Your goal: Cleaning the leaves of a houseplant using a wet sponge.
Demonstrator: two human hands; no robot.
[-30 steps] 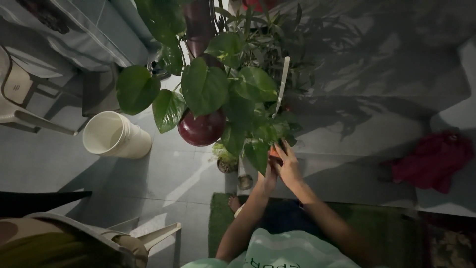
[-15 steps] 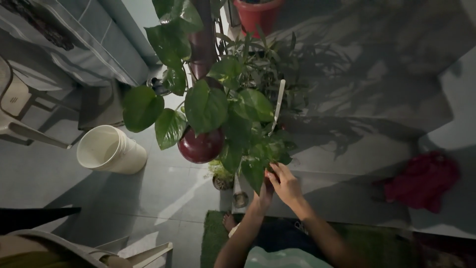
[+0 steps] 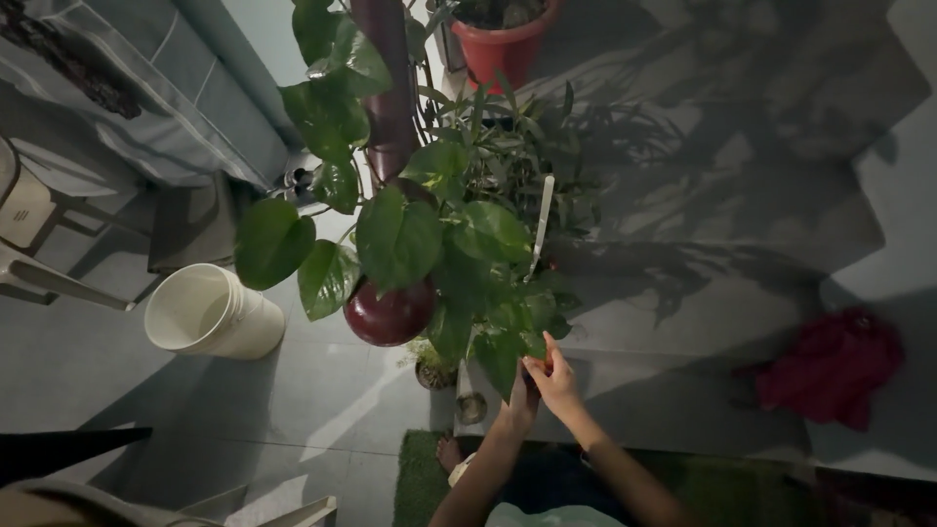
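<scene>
Reaching up | both hands (image 3: 543, 383) pinch leaf (image 3: 503, 353)

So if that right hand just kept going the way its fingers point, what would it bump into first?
Most likely the green leaves of the potted plant: the right hand points up and left into that foliage, fingertips already at its lower edge. Depth is hard to judge from above.

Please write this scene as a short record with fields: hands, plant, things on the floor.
left hand: raised to the low leaves, partly hidden behind the right hand
right hand: fingers at the low leaves of the leafy plant
grip: cannot tell
pot: dark red round pot under the leaves
floor left: white bucket
floor right: red cloth
back: red flowerpot
</scene>
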